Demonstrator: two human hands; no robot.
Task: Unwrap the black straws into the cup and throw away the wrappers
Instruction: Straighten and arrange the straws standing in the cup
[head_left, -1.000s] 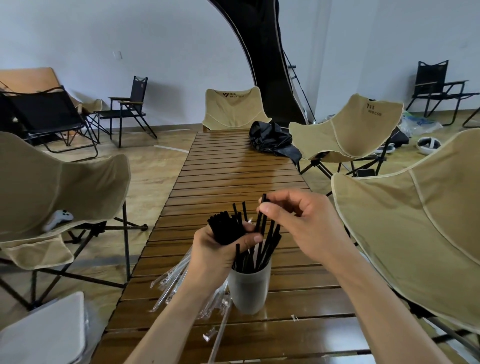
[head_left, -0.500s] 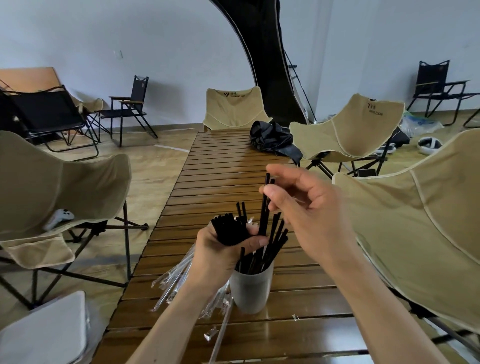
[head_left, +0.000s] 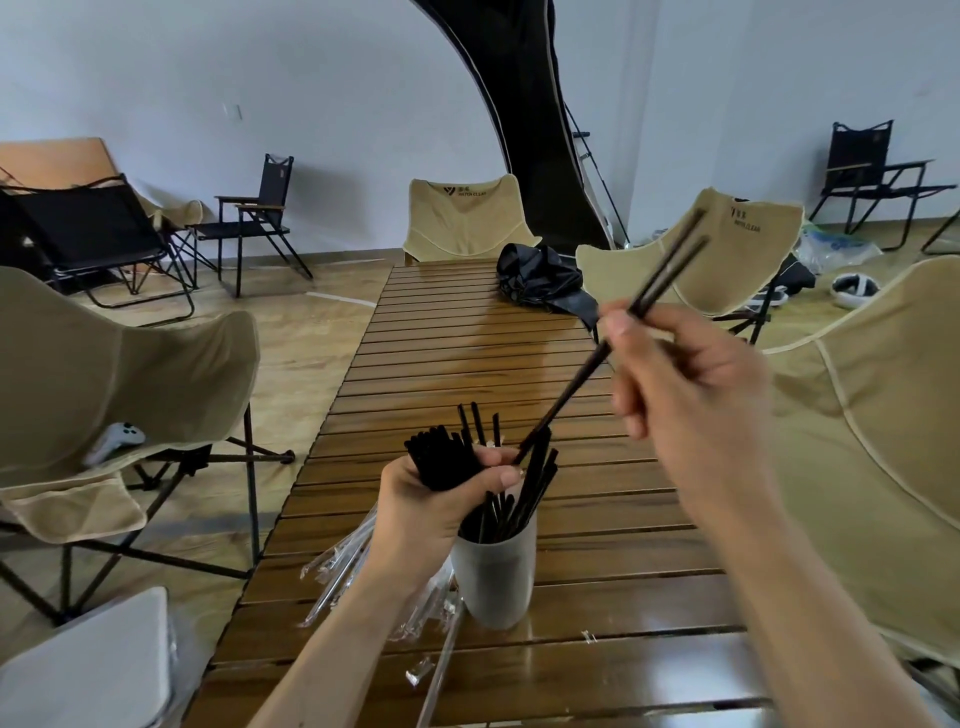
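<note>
A grey cup stands on the slatted wooden table and holds several black straws. My left hand grips a thick bundle of black straws just above and left of the cup. My right hand is raised to the right and pinches two black straws that slant up to the right, their lower ends near my left thumb. Clear empty wrappers lie on the table under my left wrist.
Beige folding chairs stand close on the left, on the right and at the table's far end. A black bag lies on the far part of the table. A white lid or board sits at bottom left.
My right hand has lifted up and to the right, drawing two straws out of the bundle. My left hand and the cup have stayed in place.
</note>
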